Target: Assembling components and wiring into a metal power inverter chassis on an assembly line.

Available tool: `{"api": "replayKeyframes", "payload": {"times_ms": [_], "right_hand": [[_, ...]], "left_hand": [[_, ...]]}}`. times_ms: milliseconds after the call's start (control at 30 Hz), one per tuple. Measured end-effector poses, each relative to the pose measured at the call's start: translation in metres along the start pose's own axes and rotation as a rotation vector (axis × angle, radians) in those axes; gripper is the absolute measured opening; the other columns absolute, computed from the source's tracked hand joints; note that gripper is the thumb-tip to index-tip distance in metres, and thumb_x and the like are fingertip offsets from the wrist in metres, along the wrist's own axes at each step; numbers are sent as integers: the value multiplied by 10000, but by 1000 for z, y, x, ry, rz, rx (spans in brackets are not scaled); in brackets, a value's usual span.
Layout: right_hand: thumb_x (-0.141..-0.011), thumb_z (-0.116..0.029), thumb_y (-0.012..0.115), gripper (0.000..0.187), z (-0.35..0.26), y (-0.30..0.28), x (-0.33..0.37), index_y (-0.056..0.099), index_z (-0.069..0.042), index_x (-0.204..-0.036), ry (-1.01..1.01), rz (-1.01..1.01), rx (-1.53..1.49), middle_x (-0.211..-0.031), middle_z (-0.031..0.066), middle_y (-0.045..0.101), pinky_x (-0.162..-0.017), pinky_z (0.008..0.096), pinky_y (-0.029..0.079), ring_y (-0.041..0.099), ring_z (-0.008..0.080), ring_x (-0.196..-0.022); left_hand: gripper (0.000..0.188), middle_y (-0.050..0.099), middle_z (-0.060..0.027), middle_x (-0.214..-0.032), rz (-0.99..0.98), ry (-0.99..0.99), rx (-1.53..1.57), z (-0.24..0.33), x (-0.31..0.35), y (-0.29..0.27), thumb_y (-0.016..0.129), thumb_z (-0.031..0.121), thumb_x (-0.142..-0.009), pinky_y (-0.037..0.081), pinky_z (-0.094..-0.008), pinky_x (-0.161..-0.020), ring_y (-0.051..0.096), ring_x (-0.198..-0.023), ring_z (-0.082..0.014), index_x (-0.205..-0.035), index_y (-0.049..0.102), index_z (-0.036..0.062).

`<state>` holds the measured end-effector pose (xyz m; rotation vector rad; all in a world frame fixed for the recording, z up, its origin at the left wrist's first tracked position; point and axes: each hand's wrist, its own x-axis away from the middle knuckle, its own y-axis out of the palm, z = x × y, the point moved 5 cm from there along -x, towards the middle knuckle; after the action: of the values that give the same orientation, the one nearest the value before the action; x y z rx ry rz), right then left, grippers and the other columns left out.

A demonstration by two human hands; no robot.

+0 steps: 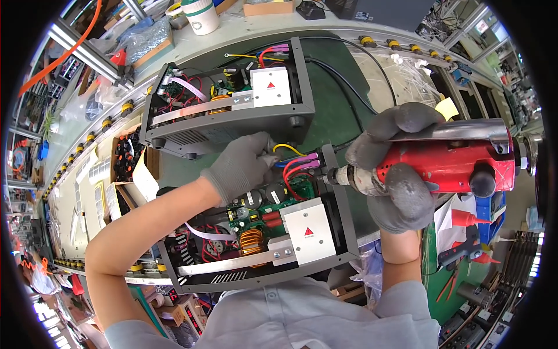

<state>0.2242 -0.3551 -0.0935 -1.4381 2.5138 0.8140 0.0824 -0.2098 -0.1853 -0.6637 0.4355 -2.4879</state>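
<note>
My gloved left hand (247, 163) is closed, its thumb and fingertips pinched at the end of a yellow wire (289, 146) inside the nearer device. My gloved right hand (407, 186) grips a red air screwdriver (447, 166) with a silver lever, held level. Its nose meets the outer side of the device's right end panel (343, 215). The open grey chassis (261, 282) holds a green circuit board, a copper coil (251, 241), a white cover plate (313, 231) with a red triangle, and red wires with purple connectors (302, 166). My fingers hide the wire's tip.
A similar open device (232, 128) stands just beyond, with a black cable (343, 81) behind it. Both are on a green mat (343, 64). To the left is a box of black and orange parts (128, 154). Roller tracks (107, 123) edge the bench; blue bins (485, 218) stand at right.
</note>
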Motion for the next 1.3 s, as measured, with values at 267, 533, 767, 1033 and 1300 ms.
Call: {"api": "replayKeyframes", "payload": {"times_ms": [267, 533, 767, 1033, 1300], "right_hand": [[-650, -155, 784, 594, 7, -5, 4, 479, -112, -1157, 48, 73, 9, -1015, 75, 571, -644, 312, 528, 605, 182, -769], [-691, 107, 660, 483, 17, 7, -1, 500, -9, -1131, 53, -6, -104, -1022, 91, 590, -807, 302, 498, 597, 174, -931], [-678, 124, 651, 483, 17, 9, -4, 505, -2, -1121, 5, -70, -4, -999, 99, 579, -781, 299, 497, 589, 172, -899], [-696, 38, 662, 508, 21, 14, -3, 472, -22, -1164, 68, -77, -50, -1025, 114, 575, -704, 292, 512, 601, 179, -860], [-721, -21, 672, 549, 18, 31, -14, 445, -13, -1221, -9, -113, 273, -1030, 143, 595, -691, 298, 527, 618, 192, -857]], "left_hand": [[132, 581, -33, -674, -217, -199, 46, -5, -1, 12, 527, 108, -902, 423, -248, -556, 504, -600, -84, -922, 583, -10], [136, 581, -28, -686, -223, -182, 147, -10, 0, 10, 515, 85, -904, 428, -236, -564, 504, -608, -72, -955, 594, -13], [139, 621, -47, -736, -144, -184, 118, 3, 6, 12, 531, 63, -893, 440, -232, -524, 530, -584, -65, -967, 619, -15], [135, 584, -33, -643, -120, -173, 112, -6, 1, 14, 539, 84, -884, 427, -241, -493, 521, -538, -71, -923, 620, -17], [136, 575, -35, -622, -116, -139, 218, -4, 1, 15, 557, 88, -874, 432, -236, -495, 526, -538, -72, -924, 626, -18]]}}
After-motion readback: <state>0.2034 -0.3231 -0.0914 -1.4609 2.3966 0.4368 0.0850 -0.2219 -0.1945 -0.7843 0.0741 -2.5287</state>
